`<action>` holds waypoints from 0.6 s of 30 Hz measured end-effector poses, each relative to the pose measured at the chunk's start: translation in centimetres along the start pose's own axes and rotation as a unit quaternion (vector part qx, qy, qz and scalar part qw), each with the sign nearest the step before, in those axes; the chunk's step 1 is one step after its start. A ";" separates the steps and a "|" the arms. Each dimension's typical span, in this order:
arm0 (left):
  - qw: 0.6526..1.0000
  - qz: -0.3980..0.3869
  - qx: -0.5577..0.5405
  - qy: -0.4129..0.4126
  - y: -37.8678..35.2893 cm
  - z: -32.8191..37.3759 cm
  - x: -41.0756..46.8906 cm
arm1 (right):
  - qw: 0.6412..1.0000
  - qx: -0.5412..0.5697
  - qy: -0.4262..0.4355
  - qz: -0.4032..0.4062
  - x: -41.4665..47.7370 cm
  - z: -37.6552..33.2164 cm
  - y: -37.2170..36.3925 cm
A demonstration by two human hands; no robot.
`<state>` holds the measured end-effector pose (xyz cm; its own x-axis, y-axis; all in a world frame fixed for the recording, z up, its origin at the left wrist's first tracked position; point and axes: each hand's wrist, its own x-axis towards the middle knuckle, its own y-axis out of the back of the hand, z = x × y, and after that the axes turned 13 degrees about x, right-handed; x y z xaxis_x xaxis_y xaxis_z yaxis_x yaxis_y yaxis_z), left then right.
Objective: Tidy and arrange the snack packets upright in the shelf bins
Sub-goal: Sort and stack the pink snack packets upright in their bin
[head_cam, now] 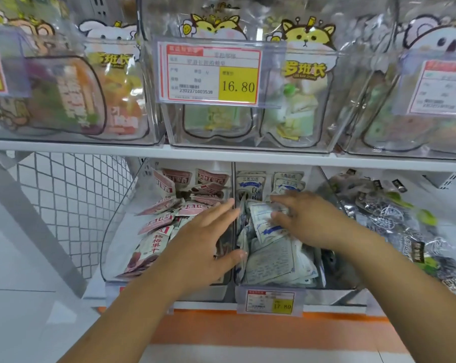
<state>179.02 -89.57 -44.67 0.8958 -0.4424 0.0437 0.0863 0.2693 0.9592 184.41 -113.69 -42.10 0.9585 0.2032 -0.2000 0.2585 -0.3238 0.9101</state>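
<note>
Obs, lower shelf. White-and-blue foil snack packets (274, 260) lie in a loose heap in the middle clear plastic bin (323, 279). A few upright packets at the back (250, 184) already stand in a row. Pink-and-white snack packets (158, 221) in the left clear plastic bin (116, 231) are mostly flat and crisscrossed.

Left hand (206, 242): fingers straight and flat, lying across the clear divider wall (233, 176) btwn the 2 bins, thumb on the blue side. It grasps nothing. Right hand (310, 218): fingers curled round a white-and-blue packet on top of the heap (263, 221). Can't tell if more than one is in the pinch.

Risks, my est.:
- Packets look slick and light. If the heap underneath isn't squared first, a packet stood on it prob. topples fwd.
- Lifting from the top w/ a curled grip may drag neighbours over the low front lip and onto the floor.
- L palm sits over the pink side, so a sweep could push pink packets across the divider and mix the stock.
- Pressing down hard could crush the contents.
- Silver-and-black packets (389, 216) just right are loose too, and an elbow could nudge them.
</note>
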 end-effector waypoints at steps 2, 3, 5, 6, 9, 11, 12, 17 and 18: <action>0.999 0.020 0.041 -0.008 -0.1 0.2 0.2 | 0.996 0.014 -0.085 0.018 -2.9 0.3 0.2; 0.997 0.030 0.063 -0.019 0.0 0.6 0.2 | 0.992 0.021 -0.119 0.020 -3.7 0.4 -0.5; 0.993 0.033 0.101 -0.048 0.0 1.7 0.3 | 0.988 0.048 -0.146 0.022 -3.8 0.3 -2.4; 0.991 0.027 0.118 -0.061 -0.3 2.3 0.2 | 0.987 0.070 -0.140 0.023 -3.3 0.3 -3.2; 0.982 0.018 0.168 -0.080 -2.0 3.2 0.1 | 0.985 0.159 -0.059 0.026 -2.6 -0.2 -4.2; 0.976 0.018 0.207 -0.072 -2.2 3.4 0.0 | 0.973 0.232 0.003 0.002 -3.6 -0.2 -3.5; 0.973 0.033 0.220 -0.066 -2.0 3.5 0.0 | 0.966 0.257 0.029 -0.009 -4.4 -0.1 -3.1; 0.985 0.030 0.144 -0.088 -0.2 6.5 2.3 | 0.966 0.141 0.136 0.167 -8.2 2.5 -1.4; 0.986 0.021 0.135 -0.096 -0.2 7.6 3.6 | 0.964 0.090 0.142 0.208 -8.5 3.3 -1.5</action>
<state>178.91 -97.69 -42.63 0.7949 -0.5964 0.1118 -0.0908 0.0653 0.9937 176.22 -118.01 -42.97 0.9187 0.2578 0.2992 -0.0996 -0.5816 0.8073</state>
